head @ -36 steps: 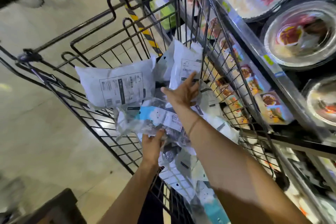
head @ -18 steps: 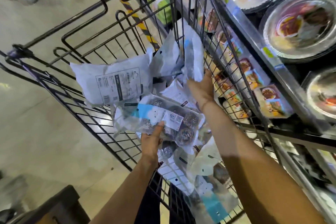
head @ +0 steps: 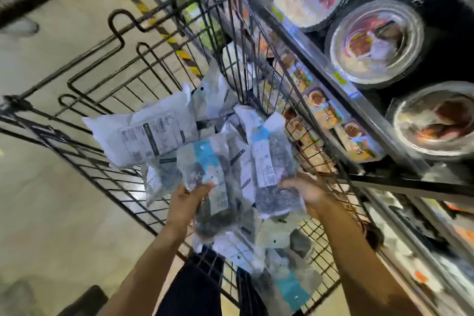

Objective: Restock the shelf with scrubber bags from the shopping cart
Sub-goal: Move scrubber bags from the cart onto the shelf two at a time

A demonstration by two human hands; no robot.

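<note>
A black wire shopping cart [head: 84, 154] holds several clear scrubber bags with blue-and-white labels. My left hand [head: 188, 200] grips the lower part of one scrubber bag [head: 209, 174], held upright above the pile. My right hand [head: 304, 191] holds a second scrubber bag [head: 272, 169] by its lower right edge, close to the cart's right wall. A large white bag with a printed label [head: 148, 136] lies at the back of the cart. More scrubber bags [head: 287, 282] lie on the cart floor below my arms. The picture is blurred by motion.
A store shelf [head: 331, 69] runs along the right of the cart, with round foil trays under clear lids [head: 377, 38] on top and small colourful packets [head: 359, 138] below. Bare floor with a yellow-black striped line [head: 154, 20] lies to the left.
Both hands have lifted a scrubber bag each out of the pile. My right hand came back from the far right corner toward me with its bag. The view has swung slightly.
</note>
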